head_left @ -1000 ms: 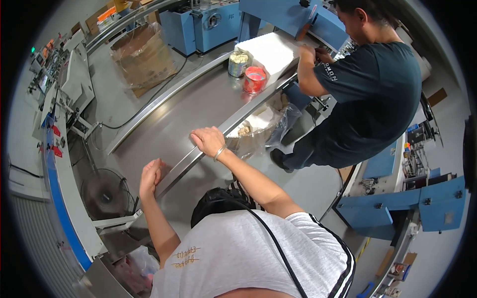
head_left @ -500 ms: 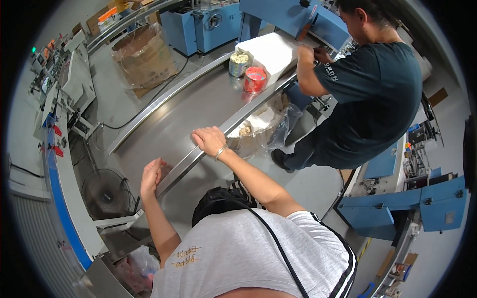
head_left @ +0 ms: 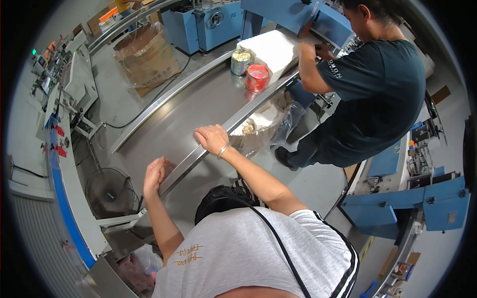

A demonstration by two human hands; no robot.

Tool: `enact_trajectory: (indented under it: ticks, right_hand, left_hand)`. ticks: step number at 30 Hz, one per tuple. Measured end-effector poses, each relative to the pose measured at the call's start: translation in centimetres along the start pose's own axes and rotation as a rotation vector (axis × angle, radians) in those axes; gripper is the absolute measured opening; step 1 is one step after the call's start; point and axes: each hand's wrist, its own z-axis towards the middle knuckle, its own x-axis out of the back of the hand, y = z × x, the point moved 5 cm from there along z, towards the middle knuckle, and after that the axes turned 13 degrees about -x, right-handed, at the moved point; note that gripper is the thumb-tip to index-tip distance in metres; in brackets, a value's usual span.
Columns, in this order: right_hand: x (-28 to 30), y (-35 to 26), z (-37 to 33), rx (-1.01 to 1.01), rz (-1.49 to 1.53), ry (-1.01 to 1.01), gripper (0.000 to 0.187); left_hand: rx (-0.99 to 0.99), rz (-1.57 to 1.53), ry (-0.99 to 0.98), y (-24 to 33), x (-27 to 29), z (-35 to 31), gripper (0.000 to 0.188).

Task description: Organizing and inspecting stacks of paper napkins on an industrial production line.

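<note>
My right hand, with a bracelet at its wrist, lies over the near metal rim of a long steel table. Its fingers are bent over that rim. Lower down and to the left, my left hand is raised beside the same rim, with its fingers curled in. Nothing shows in it. Farther along the table stand a tin with pale yellow contents and a red tin. Behind them lies a white stack of sheets, out of reach of both hands.
A co-worker in dark clothes stands at the right, hands at a blue machine. Under the table sits a plastic-lined bin with white scraps. A large carton stands beyond the table, and a fan at the left.
The view has shifted slightly. My right hand stays at the rim and my left hand stays curled beside it. The tins and the white stack keep their places.
</note>
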Motion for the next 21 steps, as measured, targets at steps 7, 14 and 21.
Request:
enact_trajectory:
  ticks: [7,14,21]
  right_hand:
    - [0.13,-0.04,0.04,-0.004,-0.004,-0.015,0.013]
    - [0.09,-0.04,-0.05,0.005,-0.006,-0.001,0.013]
    - [0.19,0.06,0.03,0.015,0.005,0.021,0.013]
  left_hand:
    - [0.019,-0.001,0.007,0.18,-0.13,-0.06,0.035]
    - [0.026,0.051,-0.002,0.78,-0.28,-0.32,0.036]
    - [0.031,0.031,-0.013,0.37,-0.23,0.0,0.036]
